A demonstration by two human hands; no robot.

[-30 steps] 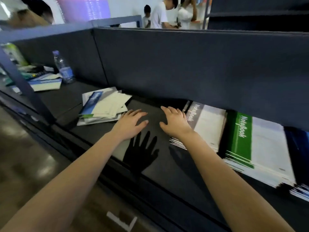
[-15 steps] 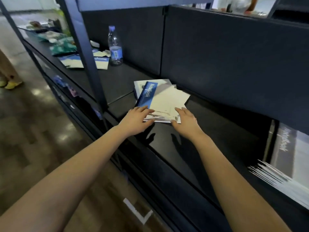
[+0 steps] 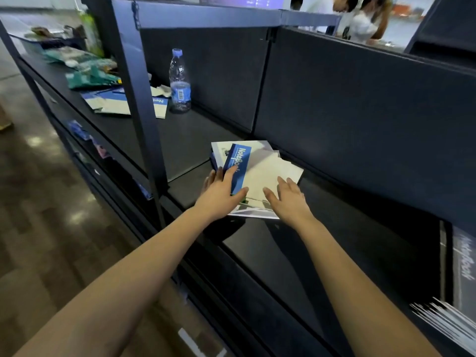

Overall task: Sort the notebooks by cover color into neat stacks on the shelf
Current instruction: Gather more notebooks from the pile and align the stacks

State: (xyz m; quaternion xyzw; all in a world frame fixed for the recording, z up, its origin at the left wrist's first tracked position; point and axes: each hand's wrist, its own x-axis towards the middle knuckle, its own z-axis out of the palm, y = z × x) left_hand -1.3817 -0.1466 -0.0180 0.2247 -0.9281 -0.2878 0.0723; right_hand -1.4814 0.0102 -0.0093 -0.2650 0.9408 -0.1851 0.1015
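Observation:
A loose, fanned pile of notebooks (image 3: 260, 171) lies on the dark shelf (image 3: 309, 248); the top one has a white cover with a blue spine strip reading "Notebook". My left hand (image 3: 221, 194) lies on the pile's left front corner, fingers straight over the blue strip. On the pile's right front part rests my right hand (image 3: 287, 199), flat, fingers spread. At the far right edge a grey-covered notebook stack (image 3: 463, 279) shows partly, cut off by the frame.
A shelf upright post (image 3: 139, 99) stands left of the pile. Behind it are a water bottle (image 3: 179, 81), another blue-and-white notebook (image 3: 116, 101) and green packets. The shelf's back panel (image 3: 360, 119) is close behind the pile. People stand beyond the shelf.
My view swung left from the sorted grey and green stacks to the loose pile. Both hands moved from the bare shelf onto the pile and now lie further over it.

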